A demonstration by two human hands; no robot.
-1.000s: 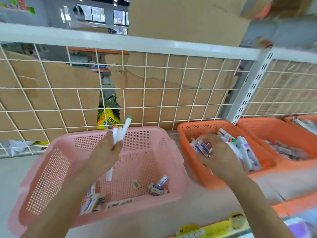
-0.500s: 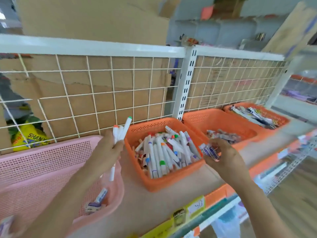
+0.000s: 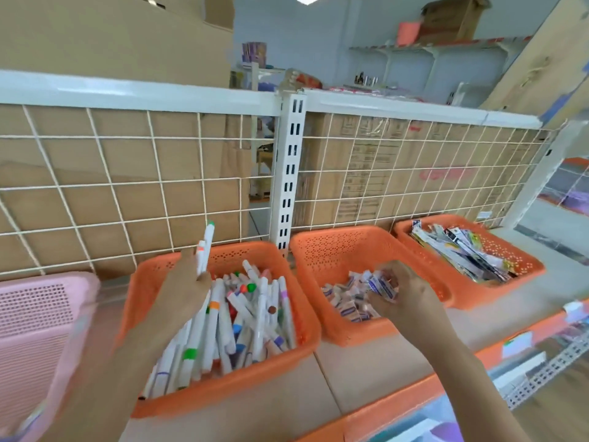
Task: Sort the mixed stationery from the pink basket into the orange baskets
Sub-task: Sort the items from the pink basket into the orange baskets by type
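While my left hand (image 3: 188,288) grips a few white markers (image 3: 205,247) upright, coloured tips upward, it hangs over the back left corner of the left orange basket (image 3: 229,390), which holds a pile of similar markers (image 3: 248,317). My right hand (image 3: 404,295) pinches several small wrapped pieces (image 3: 381,286) low inside the middle orange basket (image 3: 344,247), touching the heap (image 3: 347,298) there or just above it; I cannot tell which. The right orange basket (image 3: 522,266) holds flat packets (image 3: 462,253). The pink basket (image 3: 38,314) stands at the far left of the shelf (image 3: 376,371), cut off by the frame edge.
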